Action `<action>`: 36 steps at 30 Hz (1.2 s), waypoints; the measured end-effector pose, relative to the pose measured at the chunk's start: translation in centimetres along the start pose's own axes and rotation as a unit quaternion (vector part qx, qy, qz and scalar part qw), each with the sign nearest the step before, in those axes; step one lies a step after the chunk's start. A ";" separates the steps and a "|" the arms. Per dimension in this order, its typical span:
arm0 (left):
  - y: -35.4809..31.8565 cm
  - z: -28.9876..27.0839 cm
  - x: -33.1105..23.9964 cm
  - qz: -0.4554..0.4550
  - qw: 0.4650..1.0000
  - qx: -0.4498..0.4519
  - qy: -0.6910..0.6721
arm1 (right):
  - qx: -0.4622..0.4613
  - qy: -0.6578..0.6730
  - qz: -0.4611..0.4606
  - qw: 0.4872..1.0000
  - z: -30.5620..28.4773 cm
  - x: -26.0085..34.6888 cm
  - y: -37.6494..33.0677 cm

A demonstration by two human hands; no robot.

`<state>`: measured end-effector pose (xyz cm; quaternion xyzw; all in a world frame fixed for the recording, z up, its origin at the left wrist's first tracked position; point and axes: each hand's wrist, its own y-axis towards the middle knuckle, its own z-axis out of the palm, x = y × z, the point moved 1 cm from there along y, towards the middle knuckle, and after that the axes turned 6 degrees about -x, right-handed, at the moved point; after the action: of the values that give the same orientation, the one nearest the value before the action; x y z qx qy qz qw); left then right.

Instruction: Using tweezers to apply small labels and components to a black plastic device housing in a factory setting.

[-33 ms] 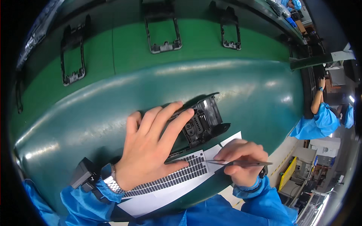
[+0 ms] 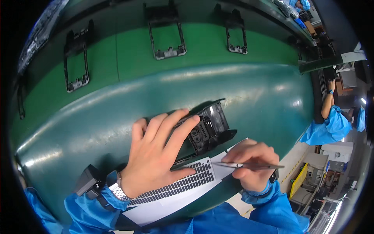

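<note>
Black housing (image 2: 207,132) is lying on the green desk (image 2: 265,101), just off the picture's centre toward four o'clock, and at two o'clock from my left grip (image 2: 150,160).

In the head view, I am judging the tweezers (image 2: 262,167) to be the main risk: their tips are pointing toward nine o'clock near the right end of the sheet of dark labels (image 2: 200,178), and an uneven pinch could cause a slip or a scratch. That sheet is lying toward five o'clock from my left grip, overlapping white paper (image 2: 156,213); if my thumb were lifting, the sheet could slide. If my fingers were pushing too hard on one side, the housing could be skewing on the smooth desk.

My left grip is spreading wide and enclosing nothing, its fingertips resting at the housing's ten o'clock side, its thumb lying on the sheet. My right grip (image 2: 254,158), toward three o'clock from the left, is pinching the tweezers narrowly between thumb and fingers; I cannot tell whether the tips are carrying anything.
</note>
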<state>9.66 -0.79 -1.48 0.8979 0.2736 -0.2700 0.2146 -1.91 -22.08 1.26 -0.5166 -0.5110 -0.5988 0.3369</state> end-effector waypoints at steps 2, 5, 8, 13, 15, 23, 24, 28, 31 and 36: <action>-0.3 -0.2 -0.1 0.004 1.000 -0.003 0.000 | -0.010 -0.023 0.005 1.000 0.6 0.4 2.1; -0.5 -0.8 -0.1 -0.036 0.995 -0.044 -0.078 | -0.032 -0.079 0.020 0.996 1.6 -0.3 5.0; -0.4 -0.9 0.1 -0.026 0.996 -0.049 -0.073 | -0.006 -0.133 0.002 0.991 1.9 -1.5 6.4; -0.6 -1.2 0.1 -0.027 0.995 -0.050 -0.085 | 0.001 -0.122 -0.023 0.992 2.3 -2.1 6.5; -0.6 -1.2 0.2 -0.029 0.995 -0.052 -0.084 | 0.008 -0.120 -0.013 0.993 2.5 -2.2 6.3; 0.4 -0.3 0.0 -0.024 0.995 -0.049 -0.080 | 0.017 -0.150 -0.030 0.988 1.5 -2.4 6.7; 0.6 -0.1 -0.1 -0.023 0.995 -0.050 -0.078 | 0.015 -0.148 -0.032 0.988 1.3 -2.5 6.8; 1.1 0.2 -0.4 -0.017 0.996 -0.052 -0.077 | 0.010 -0.140 -0.029 0.990 0.7 -2.7 6.7; 1.4 0.3 -0.6 -0.019 0.995 -0.057 -0.085 | 0.006 -0.143 -0.028 0.989 0.4 -2.7 6.8; 1.7 0.7 -0.7 -0.008 0.994 -0.064 -0.087 | 0.011 -0.142 -0.034 0.989 -0.2 -2.6 6.9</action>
<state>9.89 -2.70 -1.18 0.8532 0.2781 -0.3305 0.2924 5.13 -24.32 0.55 -0.5753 -0.5772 -0.5247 0.2460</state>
